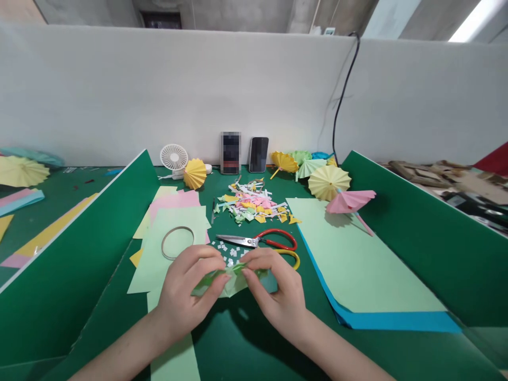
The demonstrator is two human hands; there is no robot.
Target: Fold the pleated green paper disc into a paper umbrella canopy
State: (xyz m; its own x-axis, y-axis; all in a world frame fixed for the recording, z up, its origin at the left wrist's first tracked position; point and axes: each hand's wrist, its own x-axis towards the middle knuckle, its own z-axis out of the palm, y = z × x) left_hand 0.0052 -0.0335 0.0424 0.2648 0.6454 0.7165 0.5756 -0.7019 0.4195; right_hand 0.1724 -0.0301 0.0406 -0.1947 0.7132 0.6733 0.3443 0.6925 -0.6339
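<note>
Both hands meet over the green table point(246, 338), pinching one folded piece of light green paper point(232, 280). My left hand point(190, 288) grips its left side with fingers curled. My right hand point(273, 288) pinches its right side between thumb and fingers. Just beyond the hands lie red-handled scissors point(262, 241) and small white paper bits. A tape ring point(177, 242) rests on light green sheets point(174, 238) to the left of the hands.
A heap of coloured paper scraps point(254, 206) lies behind the scissors. A large green sheet on blue paper point(357, 264) covers the right side. Several paper umbrellas point(329, 182), a small white fan point(173, 157) and two phones point(259, 154) stand at the back. Green dividers point(416, 233) flank the space.
</note>
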